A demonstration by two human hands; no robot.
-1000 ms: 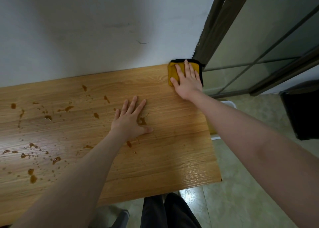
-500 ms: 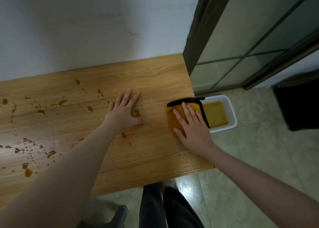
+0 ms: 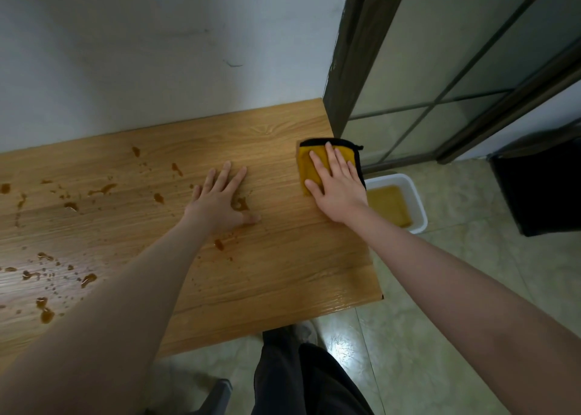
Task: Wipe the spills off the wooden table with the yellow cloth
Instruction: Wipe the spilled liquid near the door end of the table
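A yellow cloth (image 3: 307, 163) with a black border lies folded at the right edge of the wooden table (image 3: 283, 276). My right hand (image 3: 338, 185) presses flat on the cloth with straight fingers. My left hand (image 3: 220, 202) rests flat on the table near its middle, fingers spread, beside a brown spill (image 3: 241, 203). More brown spills (image 3: 47, 312) are scattered over the left half of the table, in drops and streaks.
A white tub (image 3: 418, 207) with brownish liquid stands on the tiled floor just right of the table. A dark door frame (image 3: 352, 69) and glass door rise behind it. A black bin (image 3: 540, 188) sits at far right. My dark trouser legs (image 3: 301, 377) are below the table's front edge.
My right hand slid the cloth from the far right corner toward me along the table's right edge, then back away a little. The left hand stayed put.
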